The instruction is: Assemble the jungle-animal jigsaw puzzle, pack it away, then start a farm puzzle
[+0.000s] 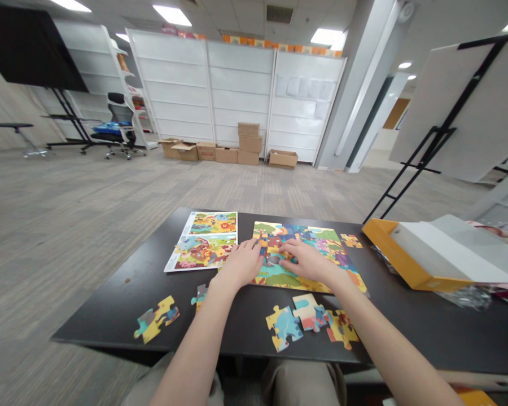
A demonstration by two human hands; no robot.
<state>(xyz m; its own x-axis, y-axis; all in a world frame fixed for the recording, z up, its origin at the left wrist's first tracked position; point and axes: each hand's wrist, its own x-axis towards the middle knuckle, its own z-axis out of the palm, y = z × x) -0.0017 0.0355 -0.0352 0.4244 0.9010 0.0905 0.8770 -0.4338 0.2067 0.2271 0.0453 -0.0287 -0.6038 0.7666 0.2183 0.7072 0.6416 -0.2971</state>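
Two hands at one jigsaw (284, 280), which lay beneath and between the fingers on a dark table (110, 316). Left hand (245, 260): fingers side by side, laid along the jigsaw's left edge; could not tell whether they clamped anything. Right hand (302, 259): over the middle, thumb and forefinger apart, no piece seen gripped between them.

Just left of the left fingers, a printed picture sheet (203, 242). Nearer the body than the right fingers, loose: a blue piece (287, 327), a cream piece (307, 312), a brown-and-yellow piece (342, 329). Nearer than the left fingers and farther left, a yellow cluster (158, 318). Well right of the right fingers, a yellow box (410, 254).

On handling, my judgement: left fingers served best as a light, flat brace, so joined pieces would not slide. Right fingertips wanted a seam beneath them and pressure straight down, tab squared to socket; a sideways shove risked lifting neighbours. The sheet, close by the left fingers, suited checking colours across joins.
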